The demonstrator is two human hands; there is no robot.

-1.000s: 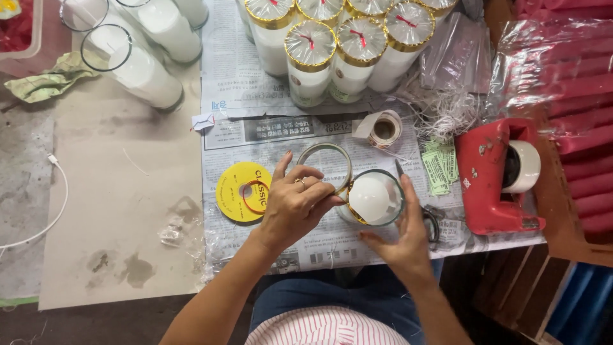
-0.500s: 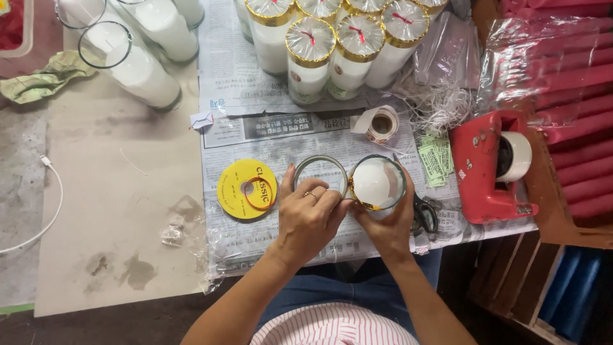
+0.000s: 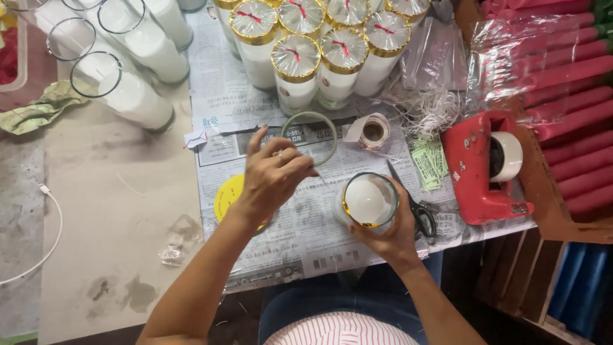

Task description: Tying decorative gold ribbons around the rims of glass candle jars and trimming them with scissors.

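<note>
Glass, and full of white wax: the candle jar [image 3: 369,200] sits upright on the newspaper [image 3: 306,236], cupped from below by the right hand [image 3: 389,233], fingers wrapped round its side. It looks heavy, slick and breakable, best gripped around the body. The left hand [image 3: 271,179] pinches a thin ring [image 3: 310,137] just beyond, fingers half curled. Scissors [image 3: 415,207] lie beside the jar.

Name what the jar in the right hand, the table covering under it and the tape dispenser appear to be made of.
Jar in the right hand: clear, glossy, probably glass, with a matte white waxy-looking fill. Table covering: newspaper, printed and slightly creased. Tape dispenser: red, scuffed, likely plastic or painted metal.
</note>
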